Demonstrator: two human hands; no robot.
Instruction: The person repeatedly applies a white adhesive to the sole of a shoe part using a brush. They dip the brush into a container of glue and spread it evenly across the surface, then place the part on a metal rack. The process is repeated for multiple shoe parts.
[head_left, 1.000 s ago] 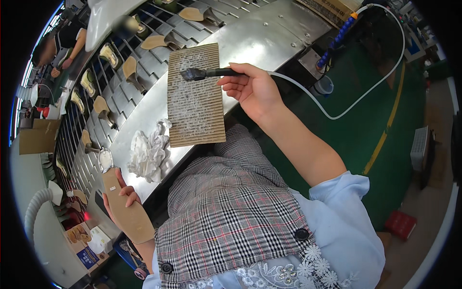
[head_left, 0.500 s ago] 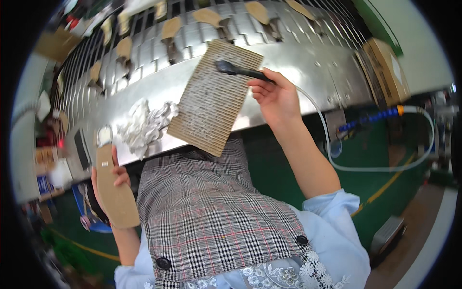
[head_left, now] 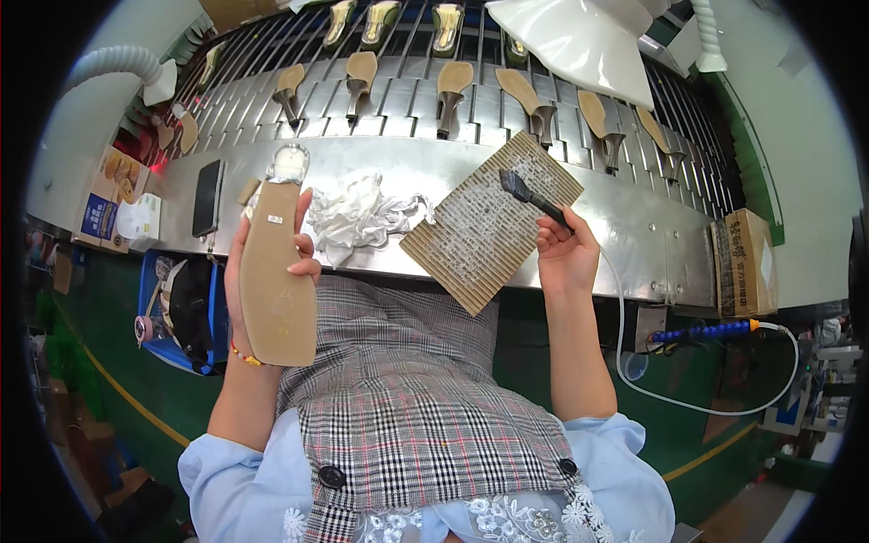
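My left hand (head_left: pixel 306 255) is closed around the edges of a tan shoe sole (head_left: pixel 277 281), held upright at the bench's front edge. A white and silvery patch covers the sole's narrow far end, and a small pale label sits in its middle. In my right hand (head_left: pixel 570 255) is a black brush (head_left: pixel 534 196) with a thin pale hose (head_left: pixel 625 362) running from its handle. The brush's head lies over a ridged cardboard sheet (head_left: pixel 453 244) smeared with whitish residue. Crumpled white cloth or paper (head_left: pixel 358 220) rests between the sole and the cardboard.
Several soles with heels (head_left: pixel 453 81) stand on the slatted metal conveyor (head_left: pixel 398 122) beyond the bench (head_left: pixel 625 244). A white hood (head_left: pixel 579 41) overhangs it. A phone (head_left: pixel 207 197) lies at left, above a blue crate (head_left: pixel 222 317). A cardboard box (head_left: pixel 747 262) stands at right.
The view has shifted, and the sole has come up and toward the middle in my left hand. My right hand still holds the brush over the cardboard sheet.
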